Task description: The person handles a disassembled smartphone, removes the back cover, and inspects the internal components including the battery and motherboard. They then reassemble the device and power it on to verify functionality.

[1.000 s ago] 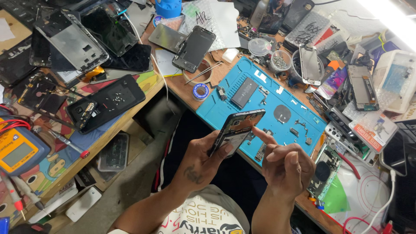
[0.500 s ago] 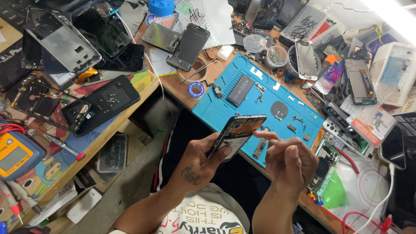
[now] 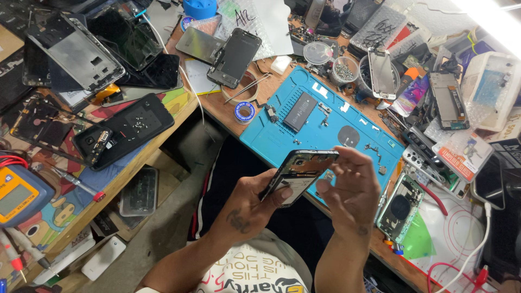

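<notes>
Left hand (image 3: 252,203) grips the opened phone (image 3: 298,174) mid-frame; right hand (image 3: 353,190), fingers loosely curled, touches its edge. A slip could drop it off the counter (image 3: 228,116).

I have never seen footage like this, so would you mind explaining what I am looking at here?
There is no machine here: these are a person's two bare hands, filmed by a camera worn on the head and looking down, so all the pictures share one view. The left hand grips an opened phone by its lower part, its inner parts facing up. The right hand is raised beside the phone's upper end, fingers curled near its edge; whether they touch it is hard to tell. Under them lies a blue work mat carrying a dark flat battery and small loose metal parts. Around it the wooden bench is crowded with phone screens, frames and back covers, a dish of screws and a yellow meter at the left.
</notes>
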